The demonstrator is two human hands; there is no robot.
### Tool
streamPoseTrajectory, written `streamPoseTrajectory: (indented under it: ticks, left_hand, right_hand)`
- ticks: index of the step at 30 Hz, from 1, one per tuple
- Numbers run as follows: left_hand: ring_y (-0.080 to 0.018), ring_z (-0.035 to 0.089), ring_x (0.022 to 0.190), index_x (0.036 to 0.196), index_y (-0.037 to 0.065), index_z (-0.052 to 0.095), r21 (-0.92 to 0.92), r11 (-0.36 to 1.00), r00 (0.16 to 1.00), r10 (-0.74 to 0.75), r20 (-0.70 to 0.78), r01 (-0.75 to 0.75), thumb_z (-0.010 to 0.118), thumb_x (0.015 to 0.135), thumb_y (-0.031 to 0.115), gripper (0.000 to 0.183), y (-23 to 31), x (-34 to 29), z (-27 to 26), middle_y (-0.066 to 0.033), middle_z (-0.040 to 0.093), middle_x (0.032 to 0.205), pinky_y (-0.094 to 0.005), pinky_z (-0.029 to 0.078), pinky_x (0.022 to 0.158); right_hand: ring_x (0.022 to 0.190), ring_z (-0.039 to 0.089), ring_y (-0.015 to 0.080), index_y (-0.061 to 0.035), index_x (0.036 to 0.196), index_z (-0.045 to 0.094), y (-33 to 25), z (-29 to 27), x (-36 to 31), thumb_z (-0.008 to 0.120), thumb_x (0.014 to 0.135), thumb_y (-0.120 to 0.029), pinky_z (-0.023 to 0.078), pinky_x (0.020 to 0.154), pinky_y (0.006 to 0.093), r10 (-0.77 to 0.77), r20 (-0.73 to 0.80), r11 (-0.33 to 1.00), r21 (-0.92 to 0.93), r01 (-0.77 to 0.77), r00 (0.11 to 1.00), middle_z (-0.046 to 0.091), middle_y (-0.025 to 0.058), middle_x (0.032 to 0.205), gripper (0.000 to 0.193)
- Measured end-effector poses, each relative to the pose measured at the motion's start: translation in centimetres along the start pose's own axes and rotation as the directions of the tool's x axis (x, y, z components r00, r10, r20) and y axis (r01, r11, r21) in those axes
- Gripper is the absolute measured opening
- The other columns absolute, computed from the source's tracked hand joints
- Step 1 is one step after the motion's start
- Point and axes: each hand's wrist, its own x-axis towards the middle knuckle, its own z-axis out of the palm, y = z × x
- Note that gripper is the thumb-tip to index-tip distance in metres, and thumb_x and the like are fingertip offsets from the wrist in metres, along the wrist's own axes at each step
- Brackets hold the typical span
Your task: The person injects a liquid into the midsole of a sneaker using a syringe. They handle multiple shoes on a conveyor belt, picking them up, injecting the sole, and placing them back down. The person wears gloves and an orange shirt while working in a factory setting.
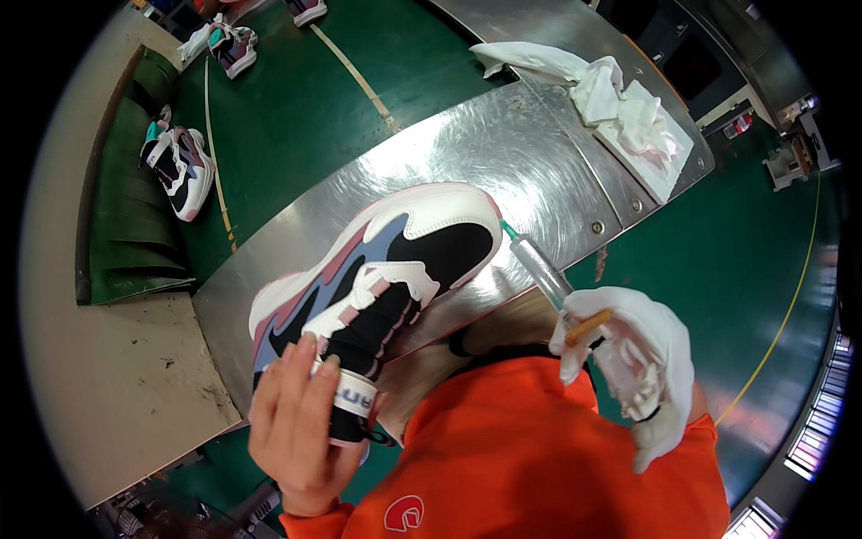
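A sneaker (377, 269) in white, black, blue and pink lies tilted over the metal table's near edge, its toe pointing to the upper right. My bare left hand (301, 431) grips it at the tongue and collar, with fingers over the white tongue label. In my white-gloved right hand (628, 359) is a clear syringe (541, 269). Its green tip (508, 229) meets or nearly meets the sole edge at the toe. An orange-brown piece (588, 327) shows among the gloved fingers; I cannot make out what it is.
The brushed metal table (431, 148) borders a green conveyor belt (296, 99). Another sneaker (180, 168) rides at the belt's left, beside a green flap (130, 207); more shoes (233, 49) sit farther up. Crumpled white cloth (628, 108) rests on a white block (664, 175) at the right.
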Motion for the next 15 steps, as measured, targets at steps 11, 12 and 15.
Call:
streamPoseTrajectory:
  ticks: [11, 12, 15]
  left_hand:
    - [-0.0299, 0.061, 0.110, 0.118, -0.005, 0.060, -0.249, 0.950, 0.965, -0.130, 0.228, 0.187, 0.081, 0.056, 0.004, 0.066, -3.3, 6.2, -0.5, -0.0196, 0.064, 0.118, -0.0369, 0.044, 0.097]
    - [-0.0306, 0.064, 0.097, 0.110, -0.002, 0.063, -0.259, 0.942, 0.970, -0.172, 0.172, 0.213, 0.085, 0.058, 0.012, 0.059, -3.4, 6.7, 0.0, -0.0182, 0.067, 0.110, -0.0356, 0.047, 0.087]
    - [-0.0262, 0.062, 0.104, 0.113, -0.005, 0.062, -0.352, 0.865, 0.924, -0.272, 0.270, 0.358, 0.084, 0.060, 0.011, 0.059, -4.7, 7.9, 0.4, -0.0180, 0.066, 0.114, -0.0340, 0.045, 0.093]
  right_hand:
    - [0.074, 0.060, 0.0136, 0.0113, 0.128, 0.045, 5.2, -2.4, 1.3, 0.082, 0.048, -0.019, 0.052, 0.085, 0.0299, 0.041, 0.046, 0.987, -0.158, -0.033, 0.998, 0.063, 0.0121, 0.096, 0.093]
    - [0.070, 0.059, 0.0125, 0.0112, 0.128, 0.044, 5.9, -2.6, 1.5, 0.082, 0.048, -0.017, 0.052, 0.081, 0.0287, -0.008, 0.057, 0.983, -0.181, 0.018, 0.998, 0.063, 0.0103, 0.092, 0.092]
    - [0.060, 0.055, 0.0096, 0.0112, 0.129, 0.042, 7.9, -3.1, 1.9, 0.082, 0.050, -0.014, 0.051, 0.070, 0.0251, -0.116, 0.066, 0.966, -0.224, 0.128, 0.991, 0.061, 0.0052, 0.079, 0.092]
